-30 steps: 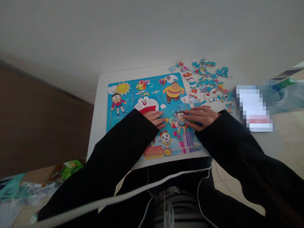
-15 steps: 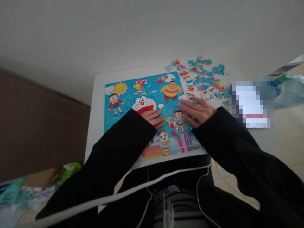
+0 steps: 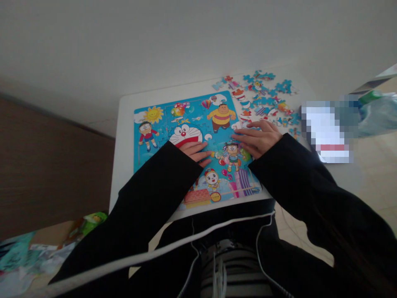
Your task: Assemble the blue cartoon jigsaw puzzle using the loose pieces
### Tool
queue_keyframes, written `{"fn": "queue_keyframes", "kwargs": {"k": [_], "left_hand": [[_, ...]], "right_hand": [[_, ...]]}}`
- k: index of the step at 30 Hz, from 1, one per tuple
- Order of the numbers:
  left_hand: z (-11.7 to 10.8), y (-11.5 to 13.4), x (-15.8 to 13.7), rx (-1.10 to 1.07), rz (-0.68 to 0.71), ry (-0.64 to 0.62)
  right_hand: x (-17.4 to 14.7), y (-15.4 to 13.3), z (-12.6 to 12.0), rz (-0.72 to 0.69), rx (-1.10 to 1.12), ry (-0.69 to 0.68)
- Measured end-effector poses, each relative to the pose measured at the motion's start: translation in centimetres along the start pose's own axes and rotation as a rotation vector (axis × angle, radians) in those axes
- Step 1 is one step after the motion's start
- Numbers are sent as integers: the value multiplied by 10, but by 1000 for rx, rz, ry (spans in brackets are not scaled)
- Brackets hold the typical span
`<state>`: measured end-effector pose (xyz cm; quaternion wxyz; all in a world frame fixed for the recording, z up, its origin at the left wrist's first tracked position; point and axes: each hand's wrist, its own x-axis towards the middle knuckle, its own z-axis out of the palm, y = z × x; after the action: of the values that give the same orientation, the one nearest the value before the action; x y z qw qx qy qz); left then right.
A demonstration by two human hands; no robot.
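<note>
A blue cartoon jigsaw puzzle lies flat on the white table, with a big white-faced cat figure at its middle. My left hand rests on the puzzle over the cat's red mouth, fingers stretched out towards the right. Across the puzzle's right edge lies my right hand, its fingers extended to the left beside the figure with glasses. Neither hand visibly holds a piece. Loose puzzle pieces are scattered on the table just beyond my right hand.
A pixelated phone-like screen is at the table's right, with a clear plastic bottle or bag beyond it. A pale wall borders the table's far side. A white cord crosses in front of my body. Bags and cardboard are at lower left.
The view has shifted slightly, so everything sits a little further left and up. Both hands stay in nearly the same places on the puzzle; the right fingers look slightly closer together.
</note>
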<state>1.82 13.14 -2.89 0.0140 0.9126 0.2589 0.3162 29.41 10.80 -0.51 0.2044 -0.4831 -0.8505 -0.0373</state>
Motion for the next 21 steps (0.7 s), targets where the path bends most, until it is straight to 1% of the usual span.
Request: {"fn": "queue_keyframes", "kwargs": {"k": [5, 9, 13, 18, 21], "left_hand": [[-1, -1, -1, -20, 7, -14], [1, -4, -4, -46, 15, -12], [2, -2, -3, -21, -9, -18], [0, 2, -1, -9, -24, -10], [-1, 2, -1, -2, -34, -16]], "right_hand": [[3, 3, 0, -26, 118, 30], [4, 10, 4, -101, 205, 19], [4, 16, 12, -189, 245, -3], [2, 17, 18, -168, 232, -6], [2, 18, 20, -182, 233, 7]]}}
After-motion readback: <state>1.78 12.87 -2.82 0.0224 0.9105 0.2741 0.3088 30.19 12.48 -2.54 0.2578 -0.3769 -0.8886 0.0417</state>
